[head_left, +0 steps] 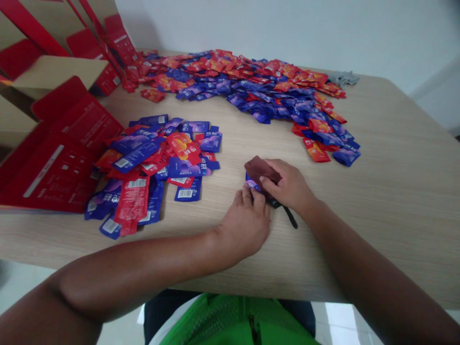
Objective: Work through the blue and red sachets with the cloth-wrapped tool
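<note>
Near the middle of the table, my right hand (pixel 289 184) is closed around a flat dark maroon object (pixel 257 170), whose kind I cannot make out. A black strap (pixel 290 218) trails from below that hand onto the tabletop. Partly under the maroon object lies a blue-purple sachet (pixel 249 181). My left hand (pixel 247 220) holds this sachet down with bent fingertips, close against my right hand. Most of the sachet is hidden by the fingers and the maroon object.
Left of my hands lies a loose pile of red and blue sachets (pixel 143 153). A long heap of similar sachets (pixel 247 91) runs along the back. Open red cardboard boxes (pixel 53 158) stand at the left. Grey scraps (pixel 343 78) lie at the back right of the wooden table (pixel 395 191).
</note>
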{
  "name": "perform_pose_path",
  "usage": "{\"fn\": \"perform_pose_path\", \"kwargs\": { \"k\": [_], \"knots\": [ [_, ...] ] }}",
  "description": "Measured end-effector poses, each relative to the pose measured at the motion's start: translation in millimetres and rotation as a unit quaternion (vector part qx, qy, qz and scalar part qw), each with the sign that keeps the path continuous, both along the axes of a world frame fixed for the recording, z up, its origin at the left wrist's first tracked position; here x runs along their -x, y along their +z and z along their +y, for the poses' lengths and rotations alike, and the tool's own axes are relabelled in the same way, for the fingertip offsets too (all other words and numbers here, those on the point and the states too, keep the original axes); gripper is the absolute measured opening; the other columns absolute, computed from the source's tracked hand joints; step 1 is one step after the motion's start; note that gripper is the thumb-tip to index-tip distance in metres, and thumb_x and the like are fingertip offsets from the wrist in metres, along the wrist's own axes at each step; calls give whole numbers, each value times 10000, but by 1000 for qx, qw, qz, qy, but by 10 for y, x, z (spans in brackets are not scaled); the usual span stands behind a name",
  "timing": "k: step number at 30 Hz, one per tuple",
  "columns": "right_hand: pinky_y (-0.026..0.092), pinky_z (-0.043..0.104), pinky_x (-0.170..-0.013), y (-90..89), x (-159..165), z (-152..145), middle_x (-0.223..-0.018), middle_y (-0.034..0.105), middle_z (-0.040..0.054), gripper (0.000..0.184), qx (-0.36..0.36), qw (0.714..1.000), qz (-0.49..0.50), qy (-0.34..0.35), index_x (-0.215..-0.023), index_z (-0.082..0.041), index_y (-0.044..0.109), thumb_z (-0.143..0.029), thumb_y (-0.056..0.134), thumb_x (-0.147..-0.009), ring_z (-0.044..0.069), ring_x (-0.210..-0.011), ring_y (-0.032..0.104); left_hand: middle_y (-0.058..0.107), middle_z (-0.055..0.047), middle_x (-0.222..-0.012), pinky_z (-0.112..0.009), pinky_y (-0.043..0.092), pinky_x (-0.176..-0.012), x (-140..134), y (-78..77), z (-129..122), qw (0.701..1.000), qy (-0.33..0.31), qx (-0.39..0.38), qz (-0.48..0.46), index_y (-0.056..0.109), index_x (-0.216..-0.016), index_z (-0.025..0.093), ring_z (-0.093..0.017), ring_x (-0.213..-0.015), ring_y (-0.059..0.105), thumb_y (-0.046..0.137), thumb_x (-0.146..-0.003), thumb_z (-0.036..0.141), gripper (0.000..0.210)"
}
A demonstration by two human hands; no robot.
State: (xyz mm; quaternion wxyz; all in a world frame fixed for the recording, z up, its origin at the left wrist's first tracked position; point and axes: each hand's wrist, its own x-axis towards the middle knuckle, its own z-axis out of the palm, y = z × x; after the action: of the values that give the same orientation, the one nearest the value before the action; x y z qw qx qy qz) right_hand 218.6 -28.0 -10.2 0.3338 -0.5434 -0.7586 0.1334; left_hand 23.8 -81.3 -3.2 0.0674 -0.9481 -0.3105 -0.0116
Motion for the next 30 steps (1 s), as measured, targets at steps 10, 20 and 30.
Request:
{"fn": "perform_pose_path", "kwargs": {
  "k": [10,20,30],
  "knots": [
    [576,473,-1045,-15,33,-26,-1307,755,84,491,-1,998,8,59,-1363,-263,689,-194,679,-878,300,-1181,715,538,-366,-1531,-624,480,-1120,-8,16,2,1000,9,2,-2,592,-1477,-23,-494,-1417,577,532,-1072,393,584],
    [580,467,-972,-23,-21,20,-1198,769,92,434,4,999,-6,-33,-1317,-237,715,-227,679,-884,309,-1070,724,563,-377,-1492,-638,478,-1113,0,4,-4,1000,3,-6,0,637,-1410,-18,-514,-1421,569,545,-1070,412,556],
    [556,479,-1087,-8,23,-29,-1340,741,85,496,-1,997,-3,72,-1364,-266,684,-187,670,-874,299,-1229,694,527,-384,-1536,-629,483,-1115,-13,19,9,1000,7,-2,5,573,-1489,-52,-511,-1417,570,513,-1078,386,604]
  ]
}}
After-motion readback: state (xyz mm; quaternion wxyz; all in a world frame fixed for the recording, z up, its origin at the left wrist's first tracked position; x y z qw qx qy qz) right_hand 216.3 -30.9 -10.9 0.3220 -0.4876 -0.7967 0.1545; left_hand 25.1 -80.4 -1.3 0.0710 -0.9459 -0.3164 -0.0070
